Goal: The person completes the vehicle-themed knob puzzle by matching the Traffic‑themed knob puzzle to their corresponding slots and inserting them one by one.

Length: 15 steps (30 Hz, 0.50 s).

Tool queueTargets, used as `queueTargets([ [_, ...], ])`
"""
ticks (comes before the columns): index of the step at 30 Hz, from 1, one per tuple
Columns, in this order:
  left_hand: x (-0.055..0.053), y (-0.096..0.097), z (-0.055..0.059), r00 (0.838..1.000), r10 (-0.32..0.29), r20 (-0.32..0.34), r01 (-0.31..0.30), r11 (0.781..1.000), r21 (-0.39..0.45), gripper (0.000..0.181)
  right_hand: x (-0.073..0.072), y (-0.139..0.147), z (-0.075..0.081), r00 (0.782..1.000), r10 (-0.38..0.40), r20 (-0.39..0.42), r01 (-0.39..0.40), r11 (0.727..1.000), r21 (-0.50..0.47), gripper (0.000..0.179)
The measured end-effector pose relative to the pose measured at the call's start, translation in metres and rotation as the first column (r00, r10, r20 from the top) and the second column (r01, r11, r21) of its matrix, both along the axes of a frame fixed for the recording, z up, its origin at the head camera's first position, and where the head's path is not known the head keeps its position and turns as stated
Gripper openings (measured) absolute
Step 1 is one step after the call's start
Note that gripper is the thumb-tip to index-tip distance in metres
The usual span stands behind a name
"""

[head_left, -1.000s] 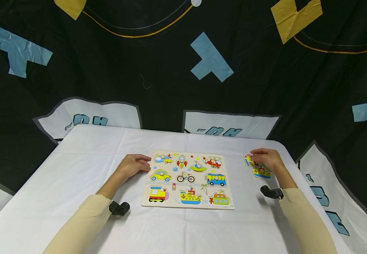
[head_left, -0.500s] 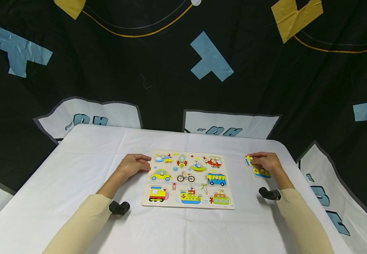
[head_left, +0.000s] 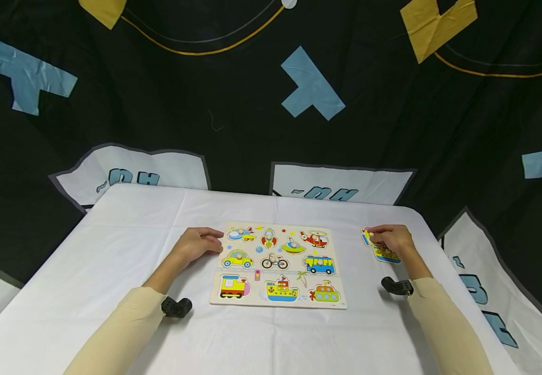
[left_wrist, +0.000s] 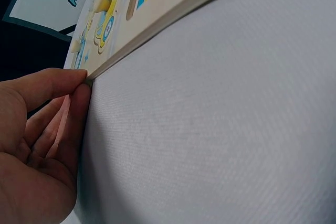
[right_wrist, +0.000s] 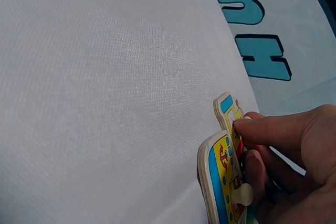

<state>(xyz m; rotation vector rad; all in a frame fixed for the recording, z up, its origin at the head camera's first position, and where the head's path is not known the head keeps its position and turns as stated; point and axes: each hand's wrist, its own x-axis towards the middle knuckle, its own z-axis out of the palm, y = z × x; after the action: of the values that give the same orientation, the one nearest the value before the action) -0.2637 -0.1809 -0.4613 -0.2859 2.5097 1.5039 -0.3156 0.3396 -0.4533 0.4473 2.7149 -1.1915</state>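
Note:
My left hand [head_left: 197, 245] is at the left edge of a wooden knobbed puzzle board [head_left: 261, 255], which lies flat. In the left wrist view its thumb and a finger pinch the board's edge. At the table's right, my right hand [head_left: 394, 240] pinches a yellow, red and blue train puzzle piece [head_left: 367, 236] between thumb and fingers. Beside it lies a boat puzzle piece [head_left: 385, 254] with a pale knob [right_wrist: 242, 194], close under the hand. The fingers hide part of both pieces, and I cannot tell whether the train is off the table.
Vehicle pieces with knobs, such as a car [head_left: 237, 258] and a bus [head_left: 319, 264], sit in the board. Its front row shows train, boat and submarine pictures without visible knobs. A white cloth [head_left: 125, 234] covers the table; a black curtain [head_left: 233, 114] hangs behind.
My right hand's fingers have drawn together on the train piece, and the hand has shifted slightly left and down. The left hand and the board have not moved.

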Motion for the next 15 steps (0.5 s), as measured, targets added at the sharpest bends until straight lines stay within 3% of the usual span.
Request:
queueTargets([
  [9, 0.0006, 0.0003, 0.0005, 1.0, -0.005, -0.009, 0.005, 1.0, 0.013, 0.044, -0.0021, -0.0016, 0.001, 0.999, -0.02, 0.028, 0.02, 1.0, -0.005, 0.043],
  [15, 0.0013, -0.001, 0.0009, 0.999, -0.024, -0.033, 0.025, 1.0, 0.02, 0.045, -0.0015, -0.0029, 0.0023, 1.0, 0.0, -0.004, 0.0, 1.0, -0.004, 0.042],
])
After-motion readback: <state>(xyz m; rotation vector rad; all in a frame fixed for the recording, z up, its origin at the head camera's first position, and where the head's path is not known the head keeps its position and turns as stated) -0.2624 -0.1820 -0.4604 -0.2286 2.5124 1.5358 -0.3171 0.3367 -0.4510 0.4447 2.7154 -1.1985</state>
